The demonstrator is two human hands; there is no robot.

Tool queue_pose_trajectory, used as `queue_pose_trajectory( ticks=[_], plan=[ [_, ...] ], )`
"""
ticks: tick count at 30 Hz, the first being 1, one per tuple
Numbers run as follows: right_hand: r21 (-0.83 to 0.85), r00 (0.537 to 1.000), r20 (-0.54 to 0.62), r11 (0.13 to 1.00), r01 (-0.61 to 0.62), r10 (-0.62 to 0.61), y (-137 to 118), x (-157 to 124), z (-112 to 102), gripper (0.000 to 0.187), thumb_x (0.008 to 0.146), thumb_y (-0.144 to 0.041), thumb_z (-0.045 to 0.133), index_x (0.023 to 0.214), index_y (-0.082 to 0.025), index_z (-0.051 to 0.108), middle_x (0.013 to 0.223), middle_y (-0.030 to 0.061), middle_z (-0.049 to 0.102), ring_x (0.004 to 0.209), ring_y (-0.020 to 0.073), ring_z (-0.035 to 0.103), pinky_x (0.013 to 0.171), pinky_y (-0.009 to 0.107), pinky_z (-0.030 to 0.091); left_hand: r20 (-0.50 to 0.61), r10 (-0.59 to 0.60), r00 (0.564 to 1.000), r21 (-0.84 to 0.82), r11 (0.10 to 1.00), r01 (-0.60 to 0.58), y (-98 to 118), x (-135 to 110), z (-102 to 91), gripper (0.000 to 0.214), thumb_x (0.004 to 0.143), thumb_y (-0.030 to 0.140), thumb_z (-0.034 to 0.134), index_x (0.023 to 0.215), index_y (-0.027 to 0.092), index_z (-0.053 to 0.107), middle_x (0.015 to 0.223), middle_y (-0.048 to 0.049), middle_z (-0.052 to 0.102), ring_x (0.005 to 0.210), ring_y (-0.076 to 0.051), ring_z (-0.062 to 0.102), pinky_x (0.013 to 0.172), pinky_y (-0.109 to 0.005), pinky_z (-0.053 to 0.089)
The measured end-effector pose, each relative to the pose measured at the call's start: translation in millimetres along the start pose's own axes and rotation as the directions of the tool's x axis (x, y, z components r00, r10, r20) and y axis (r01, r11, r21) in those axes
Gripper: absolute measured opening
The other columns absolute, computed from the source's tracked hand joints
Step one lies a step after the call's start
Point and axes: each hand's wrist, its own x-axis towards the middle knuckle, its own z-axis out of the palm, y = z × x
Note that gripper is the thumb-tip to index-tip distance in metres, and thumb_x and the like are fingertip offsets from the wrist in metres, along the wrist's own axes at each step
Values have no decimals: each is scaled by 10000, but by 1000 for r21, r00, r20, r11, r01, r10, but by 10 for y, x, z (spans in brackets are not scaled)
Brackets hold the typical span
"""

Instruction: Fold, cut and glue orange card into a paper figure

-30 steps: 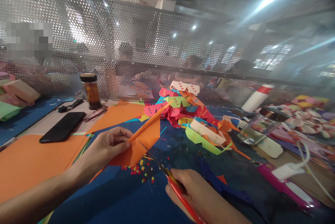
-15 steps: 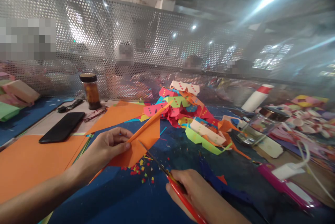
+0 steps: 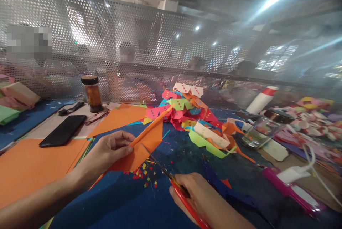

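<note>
My left hand (image 3: pixel 116 147) pinches a folded orange sheet of paper (image 3: pixel 149 142) between thumb and fingers, holding it up over the blue table. In my right hand (image 3: pixel 197 193) are red-handled scissors (image 3: pixel 184 197), my fingers closed round the handles. Their blades point up and left, with the tip at the orange paper. Small red, yellow and green paper bits (image 3: pixel 144 172) lie scattered below the sheet. Behind it rises a pile of cut coloured paper strips (image 3: pixel 184 109), several with small square holes or dots.
To the left are a black phone (image 3: pixel 63 130), a lidded jar of brown liquid (image 3: pixel 92 94) and flat orange sheets (image 3: pixel 34 161). At right stand a glass jar (image 3: pixel 260 132) and a white bottle (image 3: pixel 260 101), near a pink device (image 3: pixel 296 193). A perforated metal screen (image 3: pixel 149 43) closes off the back.
Almost nothing differs. The view has shifted very slightly; both hands keep their hold on the paper and the scissors.
</note>
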Motion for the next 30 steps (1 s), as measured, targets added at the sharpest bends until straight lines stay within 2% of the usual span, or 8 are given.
queue_pose_trajectory(
  ticks=[4,8,16,23,30],
  plan=[
    [-27,1000,6,1000,-5,6,9,12,9,223,788,-154,553,571,-173,507,503,-59,356,488,72,328,439,226,177,12,-21,1000,-22,1000,21,37,-21,3,316,700,362,847,914,201,679,774,9,733,670,-118,624,606,-201,419],
    [-65,999,7,997,-40,41,-38,13,-9,259,763,-104,543,541,-175,431,507,-56,367,491,70,347,459,242,174,21,-53,998,-67,996,55,27,-20,-1,365,672,369,886,924,193,690,783,13,739,695,-108,638,625,-181,438],
    [-42,1000,0,999,-22,22,-107,-14,-43,235,749,-98,510,541,-183,443,498,-33,486,496,91,453,480,245,250,37,-87,995,-111,990,91,-45,-17,-13,360,714,406,877,936,201,684,733,35,736,596,-69,624,534,-140,394],
    [-38,1000,2,999,8,-8,-95,-21,-58,268,706,-41,507,571,-210,348,499,-31,528,476,103,484,473,247,246,63,-133,989,-138,980,141,7,-45,-6,331,720,388,872,914,202,679,735,9,756,606,-118,684,526,-167,449],
    [-59,1000,16,998,0,1,-80,-46,-114,212,752,-71,561,606,-197,473,567,-6,610,509,120,530,483,260,245,-47,-141,989,-225,966,127,106,-53,-2,411,627,354,919,921,189,684,750,-17,774,642,-192,739,571,-247,564]
  ],
)
